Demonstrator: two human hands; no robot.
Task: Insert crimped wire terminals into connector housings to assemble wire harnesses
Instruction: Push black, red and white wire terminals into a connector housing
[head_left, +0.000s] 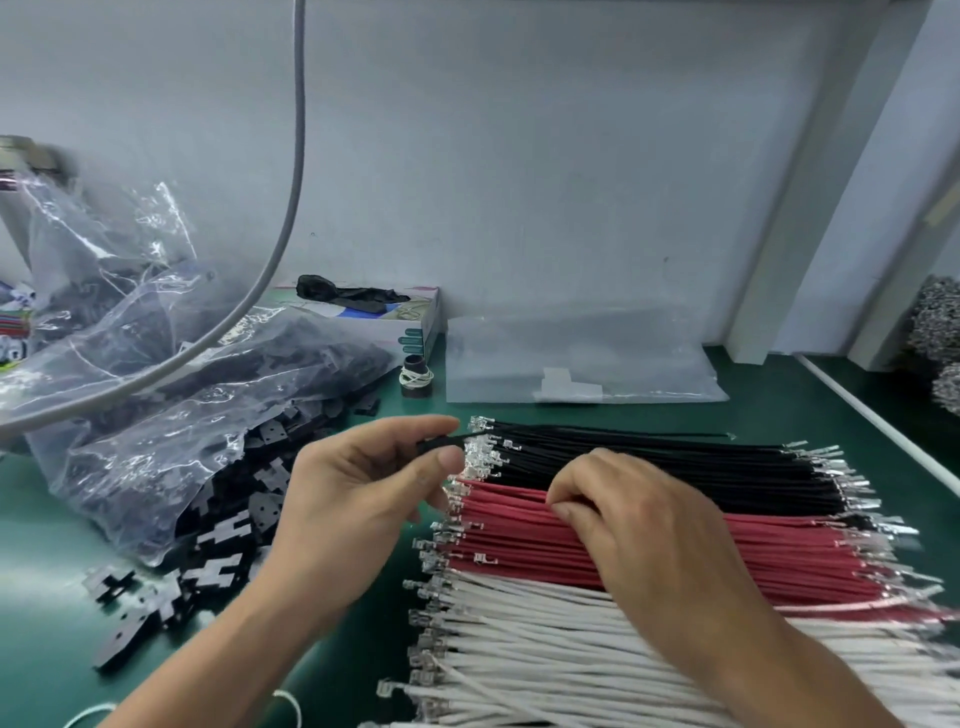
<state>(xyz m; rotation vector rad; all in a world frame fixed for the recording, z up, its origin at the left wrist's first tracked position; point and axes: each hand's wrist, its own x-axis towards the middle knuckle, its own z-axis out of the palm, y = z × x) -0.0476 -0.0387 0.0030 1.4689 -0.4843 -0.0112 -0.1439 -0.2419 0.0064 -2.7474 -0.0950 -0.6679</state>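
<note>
Black connector housing (439, 443) sits pinched in the left hand (358, 488); at its three o'clock, the right hand (623, 525) pinches the red wires (675, 551) on the desk (52, 545).

Two bare forearms, left grip (358, 488), right grip (631, 525), ungloved, ringless

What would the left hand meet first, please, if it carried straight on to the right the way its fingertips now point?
Most likely the metal terminals of the black wires: the left hand, pinching a dark piece, points right at those ends, seemingly almost touching them. Depth is hard to judge from this one view.
</note>
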